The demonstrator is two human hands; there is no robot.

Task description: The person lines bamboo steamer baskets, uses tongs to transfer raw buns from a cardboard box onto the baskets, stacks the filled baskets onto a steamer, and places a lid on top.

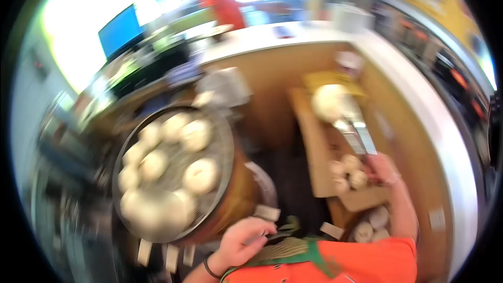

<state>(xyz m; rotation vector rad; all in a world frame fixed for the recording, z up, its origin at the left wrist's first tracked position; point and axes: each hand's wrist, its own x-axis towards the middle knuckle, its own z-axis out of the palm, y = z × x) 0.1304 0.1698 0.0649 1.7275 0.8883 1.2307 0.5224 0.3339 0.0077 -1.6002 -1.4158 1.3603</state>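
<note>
My right hand [382, 169] is wrapped round the handle of metal tongs [357, 130]. At the far end of the tongs a large white steamed bun [329, 102] appears to be gripped between the jaws, though motion smears it. Close to my body, my left hand [245, 240] is closed with the fingers curled in; a small greyish thing shows at its fingers, too blurred to name. To the left stands a big round steamer [228, 160] with several white buns [201, 175] spread on its tray. Whitish blur or steam covers the buns nearest me.
Below the tongs, a cardboard box [314, 165] holds several small round pale things [358, 179]. More round pale pieces [364, 232] lie beneath it. A white-topped counter [272, 42] curves round the front and right. Beyond it is a person in orange [222, 0]. A monitor [119, 30] stands at left.
</note>
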